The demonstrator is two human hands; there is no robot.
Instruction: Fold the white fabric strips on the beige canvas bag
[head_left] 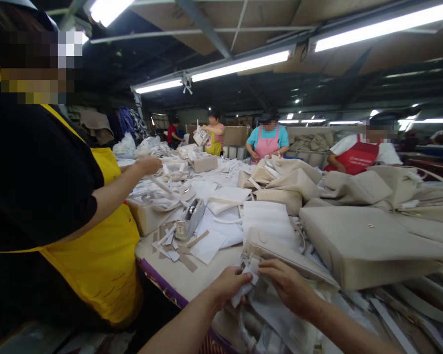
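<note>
My left hand (231, 284) pinches a small white wrapping piece (248, 279) between thumb and fingers. Close on its right, my right hand (284, 285) has its fingers bent together at the bag's strap end; what lies under the fingertips is hidden. Just behind both hands rests a beige handbag (280, 253), tilted on the pile. A white foam sheet (268, 221) stands against its far side. Below my hands lie crumpled clear and white wrappings (269, 314).
A tape dispenser (190, 220) stands left of centre, with cut strips (177, 248) before it. A large beige bag (369, 236) lies at right. At left stands a co-worker in a yellow apron (107, 255), one arm over the table (166, 275). Several people work across it.
</note>
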